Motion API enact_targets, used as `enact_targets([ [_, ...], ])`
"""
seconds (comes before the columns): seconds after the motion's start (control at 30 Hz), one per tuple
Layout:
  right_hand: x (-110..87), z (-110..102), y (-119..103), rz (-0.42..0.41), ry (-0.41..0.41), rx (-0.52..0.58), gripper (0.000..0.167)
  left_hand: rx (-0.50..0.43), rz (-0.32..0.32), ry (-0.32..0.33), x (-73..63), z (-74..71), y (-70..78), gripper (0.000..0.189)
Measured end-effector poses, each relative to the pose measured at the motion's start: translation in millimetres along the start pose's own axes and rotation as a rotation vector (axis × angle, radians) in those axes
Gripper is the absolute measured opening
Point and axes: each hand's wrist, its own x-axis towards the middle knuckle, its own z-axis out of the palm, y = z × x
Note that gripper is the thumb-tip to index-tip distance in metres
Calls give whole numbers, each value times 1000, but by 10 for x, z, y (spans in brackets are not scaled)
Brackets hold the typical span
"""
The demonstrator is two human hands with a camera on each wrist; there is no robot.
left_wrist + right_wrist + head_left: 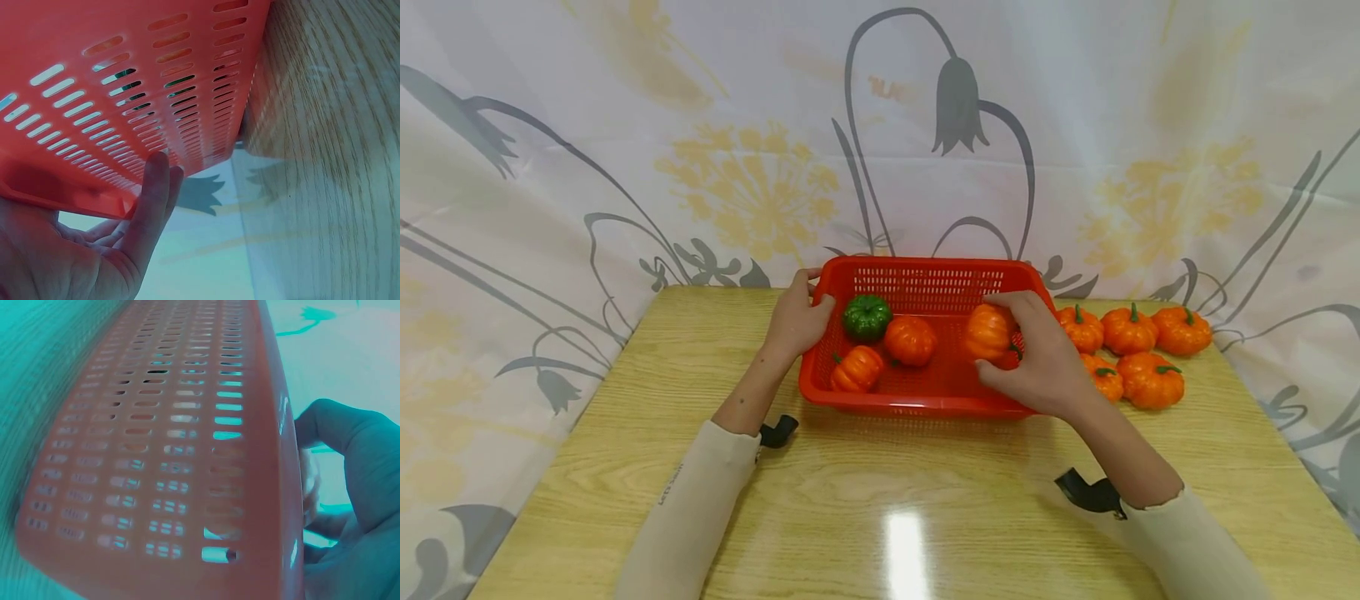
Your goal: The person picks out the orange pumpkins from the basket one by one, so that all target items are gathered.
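A red plastic basket (925,406) with slotted walls stands on the wooden table. My left hand (797,321) grips its left rim, thumb over the edge and fingers against the outside, as the left wrist view shows. My right hand (1037,358) reaches over the right side and holds a small orange pumpkin (987,333) between thumb and fingers, above the basket floor. Inside, toward the left, lie a small green pumpkin (867,318) and two orange ones. In the right wrist view the basket wall (156,487) hides most of the held pumpkin.
Several small orange pumpkins (1152,382) with green stems lie in two rows just right of the basket on the table (850,483). A cloth with printed flowers (760,192) hangs behind the table. Black curved pieces (1088,492) sit by both wrists.
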Motion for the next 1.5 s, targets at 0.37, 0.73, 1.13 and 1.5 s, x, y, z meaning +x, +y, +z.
enact_targets([
  [0.37,-214,-241,27,55,36,20,72,-6,1,-6,0,-3,8,55],
  [0.73,-371,-430,164,58,80,40,73,-7,8,-9,8,-20,-19,55],
  [1.13,-580,-722,291,138,128,22,75,-12,11,-12,9,-10,16,56],
  [1.5,-761,-1028,630,207,135,-80,77,-21,2,-27,-1,-26,13,57],
])
